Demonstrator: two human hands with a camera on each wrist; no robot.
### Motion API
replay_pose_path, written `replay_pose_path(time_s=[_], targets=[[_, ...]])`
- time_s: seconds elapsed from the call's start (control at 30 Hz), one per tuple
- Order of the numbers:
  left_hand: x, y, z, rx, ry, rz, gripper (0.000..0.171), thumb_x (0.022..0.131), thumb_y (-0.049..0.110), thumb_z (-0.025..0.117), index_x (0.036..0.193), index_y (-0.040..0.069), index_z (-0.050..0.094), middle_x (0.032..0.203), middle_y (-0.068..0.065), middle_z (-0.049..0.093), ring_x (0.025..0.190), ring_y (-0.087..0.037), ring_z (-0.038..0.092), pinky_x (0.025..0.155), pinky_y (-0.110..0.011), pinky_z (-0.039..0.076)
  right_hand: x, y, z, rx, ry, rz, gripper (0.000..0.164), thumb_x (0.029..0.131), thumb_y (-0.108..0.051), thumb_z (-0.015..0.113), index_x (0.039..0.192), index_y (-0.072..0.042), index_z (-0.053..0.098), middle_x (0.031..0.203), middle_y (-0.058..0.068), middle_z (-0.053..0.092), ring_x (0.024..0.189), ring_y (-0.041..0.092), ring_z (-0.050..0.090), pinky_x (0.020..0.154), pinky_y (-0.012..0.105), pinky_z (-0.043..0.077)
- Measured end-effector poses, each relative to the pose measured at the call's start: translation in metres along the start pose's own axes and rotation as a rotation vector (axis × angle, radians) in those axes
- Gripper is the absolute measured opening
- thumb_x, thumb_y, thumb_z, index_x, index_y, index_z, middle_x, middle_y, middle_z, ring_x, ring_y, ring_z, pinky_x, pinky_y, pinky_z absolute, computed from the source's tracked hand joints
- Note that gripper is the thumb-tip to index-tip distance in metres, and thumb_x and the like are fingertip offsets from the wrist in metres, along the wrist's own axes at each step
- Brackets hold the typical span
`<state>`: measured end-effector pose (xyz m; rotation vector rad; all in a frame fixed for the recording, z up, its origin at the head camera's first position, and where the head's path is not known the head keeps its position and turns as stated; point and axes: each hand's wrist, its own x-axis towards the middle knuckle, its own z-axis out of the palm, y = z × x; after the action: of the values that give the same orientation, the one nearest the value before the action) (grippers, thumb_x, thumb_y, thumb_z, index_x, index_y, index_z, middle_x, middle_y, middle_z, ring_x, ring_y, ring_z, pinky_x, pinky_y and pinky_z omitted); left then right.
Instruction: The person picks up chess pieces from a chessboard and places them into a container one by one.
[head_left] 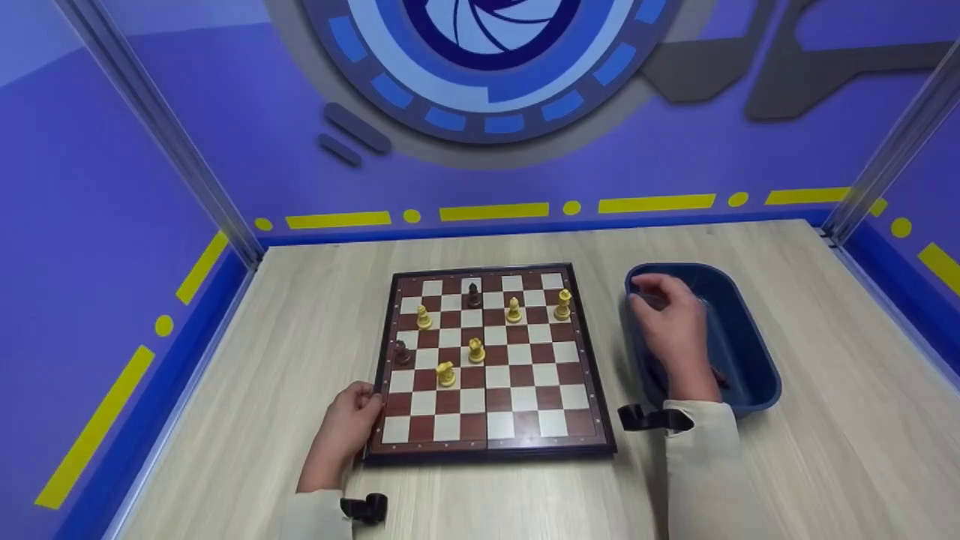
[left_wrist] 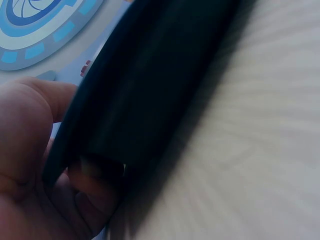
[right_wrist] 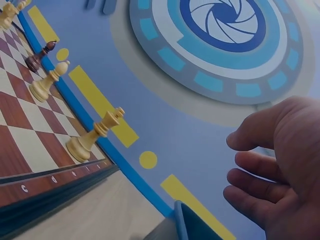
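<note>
A brown-and-white chessboard [head_left: 534, 400] with a dark rim lies on the table. My left hand [head_left: 346, 424] grips its left edge near the front corner; in the left wrist view the thumb lies on one side of the dark board edge [left_wrist: 145, 90] and fingers curl beneath. My right hand [head_left: 675, 330] hovers over a dark blue bin [head_left: 750, 341], fingers loosely bent, nothing visible between them. On the board stand a cream king [head_left: 563, 304], a cream bishop [head_left: 513, 310], a cream rook [head_left: 476, 350], a cream knight [head_left: 446, 373] and a dark bishop [head_left: 473, 295].
Another cream piece [head_left: 424, 316] stands at the board's upper left, with a dark piece [head_left: 402, 352] near the left edge. Something dark [head_left: 720, 377] lies in the bin, partly hidden by my right wrist. Blue printed walls [head_left: 525, 180] enclose the wooden table [head_left: 315, 300].
</note>
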<state>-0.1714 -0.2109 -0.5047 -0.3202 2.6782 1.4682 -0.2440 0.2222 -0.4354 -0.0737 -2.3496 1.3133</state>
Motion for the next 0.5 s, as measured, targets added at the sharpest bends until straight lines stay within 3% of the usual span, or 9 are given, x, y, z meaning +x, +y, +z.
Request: replay_pose_path(time_s=[0.27, 0.5], targets=[[0.000, 0.000, 0.000, -0.009, 0.004, 0.004, 0.022, 0.095, 0.011, 0.049, 0.108, -0.003, 0.058, 0.072, -0.002, 0.056, 0.060, -0.013, 0.049, 0.056, -0.028, 0.042, -0.002, -0.005, 0.018, 0.046, -0.033, -0.007, 0.027, 0.086, -0.009, 0.068, 0.113, -0.006, 0.066, 0.113, 0.015, 0.064, 0.107, 0.033, 0.065, 0.092, 0.046, 0.050], [0.000, 0.000, 0.000, -0.017, 0.004, 0.017, 0.019, 0.095, 0.010, 0.050, 0.106, -0.003, 0.057, 0.072, -0.001, 0.055, 0.060, -0.013, 0.048, 0.055, -0.027, 0.041, -0.003, -0.003, 0.034, 0.101, -0.092, 0.069, 0.030, 0.088, -0.010, 0.067, 0.117, -0.007, 0.063, 0.116, 0.014, 0.064, 0.111, 0.033, 0.062, 0.095, 0.045, 0.049]])
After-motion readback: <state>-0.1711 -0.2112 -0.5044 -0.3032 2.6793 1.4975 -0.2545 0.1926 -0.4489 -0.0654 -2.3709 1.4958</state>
